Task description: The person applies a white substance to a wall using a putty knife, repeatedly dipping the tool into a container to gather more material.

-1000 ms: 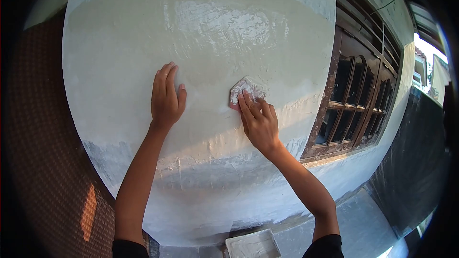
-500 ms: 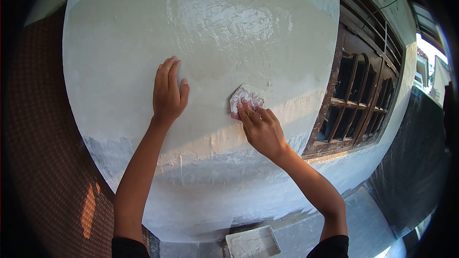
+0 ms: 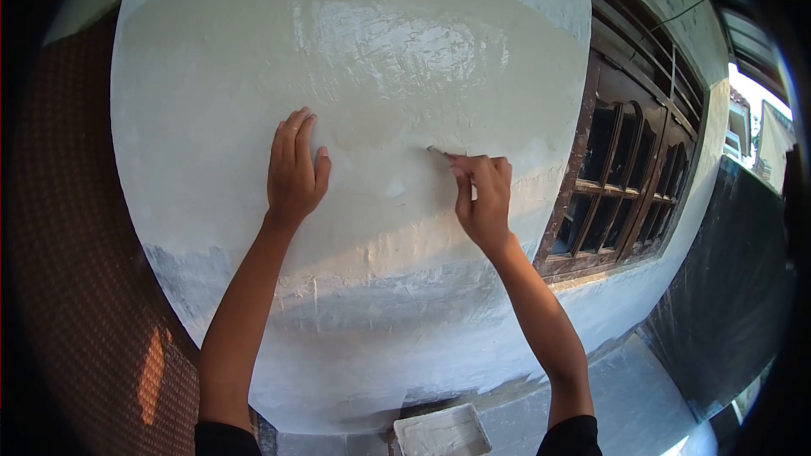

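Before me a pale wall [image 3: 372, 228] carries a wet, glossy band of grey-white plaster across its upper part. My left hand [image 3: 293, 171] lies against the wall at left of centre, fingers stretched out and holding nothing. To the right, my right hand [image 3: 487, 198] pinches a small putty scraper [image 3: 437, 151] between thumb and fingers. The blade shows nearly edge-on, its tip at the wall surface just under the wet band; most of the tool is hidden by the fingers.
A shallow tray [image 3: 433, 415] with white paste sits on the ledge [image 3: 541, 401] below. Brown-framed window shutters [image 3: 625, 177] stand right of the wall, beside a dark panel [image 3: 718, 287]. Brown woven-patterned screening [image 3: 68, 228] runs along the left.
My right hand has shifted slightly right and turned, so the paste-covered scraper has gone from face-on to nearly edge-on. My left hand stays on the wall.
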Demonstrator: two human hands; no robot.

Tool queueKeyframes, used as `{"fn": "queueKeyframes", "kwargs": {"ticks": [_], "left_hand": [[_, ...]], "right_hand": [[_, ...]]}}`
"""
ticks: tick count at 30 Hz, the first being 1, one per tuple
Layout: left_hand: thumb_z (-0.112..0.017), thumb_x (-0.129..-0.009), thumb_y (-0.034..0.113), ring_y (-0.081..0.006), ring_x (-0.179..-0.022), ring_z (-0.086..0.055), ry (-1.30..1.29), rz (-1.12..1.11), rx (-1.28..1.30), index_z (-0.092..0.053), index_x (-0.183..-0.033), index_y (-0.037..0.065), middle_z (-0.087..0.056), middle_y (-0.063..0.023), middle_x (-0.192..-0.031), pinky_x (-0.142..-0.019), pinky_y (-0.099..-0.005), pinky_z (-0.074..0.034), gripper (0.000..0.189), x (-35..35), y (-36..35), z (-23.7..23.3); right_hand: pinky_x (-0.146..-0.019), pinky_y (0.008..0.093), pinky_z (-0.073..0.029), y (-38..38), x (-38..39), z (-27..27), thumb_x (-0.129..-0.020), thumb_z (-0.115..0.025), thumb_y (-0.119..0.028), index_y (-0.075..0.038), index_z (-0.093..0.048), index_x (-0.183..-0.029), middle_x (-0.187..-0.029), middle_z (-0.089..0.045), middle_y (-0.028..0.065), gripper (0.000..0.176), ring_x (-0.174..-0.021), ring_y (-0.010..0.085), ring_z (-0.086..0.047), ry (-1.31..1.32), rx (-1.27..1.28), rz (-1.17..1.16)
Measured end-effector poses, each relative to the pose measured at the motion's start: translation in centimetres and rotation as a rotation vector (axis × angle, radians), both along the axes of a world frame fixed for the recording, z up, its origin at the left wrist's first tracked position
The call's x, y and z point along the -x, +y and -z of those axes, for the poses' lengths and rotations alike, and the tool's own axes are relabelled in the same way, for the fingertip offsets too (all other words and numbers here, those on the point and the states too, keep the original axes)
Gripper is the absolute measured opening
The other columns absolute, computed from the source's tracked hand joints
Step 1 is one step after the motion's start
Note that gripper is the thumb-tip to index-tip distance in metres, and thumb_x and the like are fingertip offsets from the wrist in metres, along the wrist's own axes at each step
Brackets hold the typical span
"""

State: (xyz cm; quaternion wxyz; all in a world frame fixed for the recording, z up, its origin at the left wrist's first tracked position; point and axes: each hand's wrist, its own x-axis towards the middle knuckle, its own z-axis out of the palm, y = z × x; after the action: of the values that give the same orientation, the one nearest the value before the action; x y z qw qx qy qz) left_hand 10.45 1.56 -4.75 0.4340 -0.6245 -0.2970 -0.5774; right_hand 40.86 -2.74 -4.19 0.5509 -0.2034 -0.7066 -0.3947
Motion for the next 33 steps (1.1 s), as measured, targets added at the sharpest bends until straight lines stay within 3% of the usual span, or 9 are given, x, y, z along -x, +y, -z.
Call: {"fn": "queueKeyframes", "kwargs": {"ticks": [3,6,10,18,21,24,26,30,33], "left_hand": [[-0.054,-0.092,0.006,-0.0366,-0.136,-0.044,-0.008,-0.007,0.004,-0.043,-0.14,-0.002,-0.046,-0.0199,-0.144,-0.117,-0.0515,-0.032,0.05,0.0,0.0,0.1],[-0.054,-0.092,0.007,-0.0364,-0.136,-0.044,-0.002,0.002,0.002,-0.043,-0.14,-0.002,-0.046,-0.0197,-0.144,-0.117,-0.0514,-0.032,0.05,0.0,-0.1,0.1],[-0.054,-0.092,0.007,-0.0363,-0.136,-0.044,-0.006,0.002,-0.005,-0.043,-0.14,-0.002,-0.047,-0.0197,-0.144,-0.117,-0.0511,-0.032,0.05,0.0,0.0,0.1],[-0.054,-0.092,0.006,-0.0362,-0.136,-0.044,-0.006,0.003,-0.008,-0.044,-0.14,-0.002,-0.046,-0.0195,-0.144,-0.116,-0.0512,-0.033,0.05,-0.1,0.0,0.1],[-0.056,-0.092,0.009,-0.0352,-0.134,-0.047,-0.011,-0.028,-0.03,-0.046,-0.14,-0.002,-0.049,-0.0179,-0.142,-0.115,-0.0502,-0.036,0.05,0.0,0.0,0.1],[-0.056,-0.092,0.009,-0.035,-0.135,-0.046,-0.018,-0.025,-0.013,-0.046,-0.14,-0.002,-0.049,-0.0177,-0.142,-0.116,-0.0501,-0.035,0.05,-0.1,-0.2,0.0],[-0.056,-0.091,0.009,-0.0348,-0.134,-0.047,-0.015,-0.022,-0.014,-0.046,-0.139,-0.002,-0.049,-0.0176,-0.142,-0.115,-0.05,-0.036,0.05,-0.1,-0.2,0.0],[-0.054,-0.091,0.005,-0.0361,-0.135,-0.045,-0.004,0.0,-0.012,-0.043,-0.14,-0.002,-0.047,-0.0189,-0.144,-0.116,-0.0508,-0.033,0.051,0.0,0.1,0.0],[-0.054,-0.091,0.006,-0.036,-0.135,-0.045,-0.006,-0.001,-0.019,-0.043,-0.14,-0.002,-0.047,-0.0188,-0.143,-0.116,-0.0505,-0.033,0.051,-0.1,0.1,0.0]], "right_hand": [[-0.069,0.0345,-0.046,0.5,-1.4,-2.4,-0.094,-0.068,-0.009,0.001,-0.063,-0.109,-0.087,-0.055,0.0121,0.019,-0.08,0.0223,-0.055,0.455,0.343,-0.35],[-0.074,0.0305,-0.048,3.0,-4.5,-3.8,-0.096,-0.069,-0.02,0.0,-0.063,-0.113,-0.09,-0.055,0.0102,0.028,-0.082,0.0161,-0.058,0.308,0.32,-0.033],[-0.07,0.027,-0.046,3.3,-7.4,-6.6,-0.099,-0.065,-0.021,-0.002,-0.063,-0.111,-0.095,-0.059,0.0045,0.024,-0.079,0.0081,-0.055,0.624,0.529,-0.498],[-0.074,0.031,-0.045,3.8,-6.1,-5.4,-0.098,-0.066,-0.024,-0.003,-0.063,-0.114,-0.094,-0.055,0.01,0.026,-0.083,0.0158,-0.054,0.293,0.371,-0.093],[-0.078,0.031,-0.047,3.7,-7.2,-7.3,-0.099,-0.064,-0.024,-0.003,-0.063,-0.113,-0.095,-0.056,0.0077,0.025,-0.084,0.0147,-0.055,0.602,0.453,-0.46],[-0.076,0.0311,-0.046,4.1,-5.7,-6.1,-0.098,-0.065,-0.024,-0.004,-0.063,-0.113,-0.092,-0.054,0.0066,0.025,-0.082,0.0145,-0.053,0.375,0.399,-0.493],[-0.072,0.0333,-0.044,3.8,-4.6,-5.3,-0.097,-0.066,-0.027,-0.003,-0.063,-0.113,-0.087,-0.052,0.0101,0.029,-0.077,0.0185,-0.052,0.206,0.345,-0.109],[-0.077,0.0321,-0.047,3.8,-5.6,-7.8,-0.1,-0.063,-0.025,-0.003,-0.063,-0.111,-0.094,-0.057,0.0089,0.025,-0.085,0.0145,-0.055,0.611,0.469,-0.467],[-0.074,0.0309,-0.047,3.1,-4.7,-7.7,-0.1,-0.062,-0.023,-0.003,-0.063,-0.111,-0.093,-0.056,0.0068,0.023,-0.081,0.0128,-0.053,0.445,0.395,-0.442]]}}
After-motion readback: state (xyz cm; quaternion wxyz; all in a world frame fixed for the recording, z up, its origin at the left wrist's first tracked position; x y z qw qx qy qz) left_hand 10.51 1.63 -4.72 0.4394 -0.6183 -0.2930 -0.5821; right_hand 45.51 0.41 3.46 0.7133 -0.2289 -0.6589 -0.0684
